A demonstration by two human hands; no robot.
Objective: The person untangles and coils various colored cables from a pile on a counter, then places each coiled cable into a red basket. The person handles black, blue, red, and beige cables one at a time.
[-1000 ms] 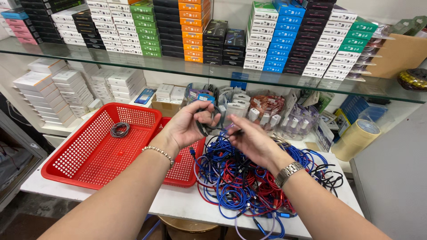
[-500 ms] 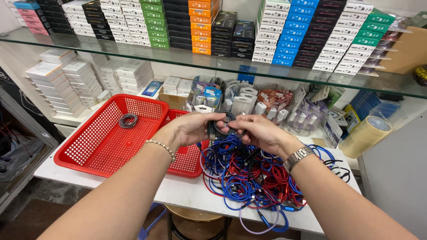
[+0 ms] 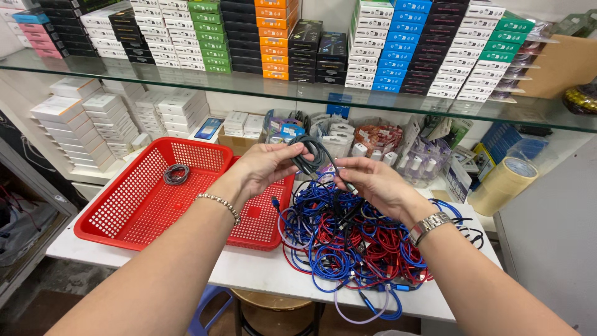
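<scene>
A: Notes on the black cable. Where is it?

B: Held in the air between both hands, above the 12 o'clock edge of the cable pile on the white table. The left hand is closed around a few looped turns. The right hand pinches the free run near its metal plug end, fingers narrow.

A: How would it handle?

B: Light and limp, I'd judge. The loops sag and would spring open if the grip slackened. The jacket looks smooth, so it might slide through fingers. Best held across the gathered turns, as the left hand does, with the plug end steered separately.

A: Its look?

B: Thin, dark grey to black, wound into a small hank; the plug tip is too small to tell its type.

A: Surroundings?

B: Red basket at 9 o'clock from the hands, one coiled cable lying in it. Tape roll at 3 o'clock.
</scene>
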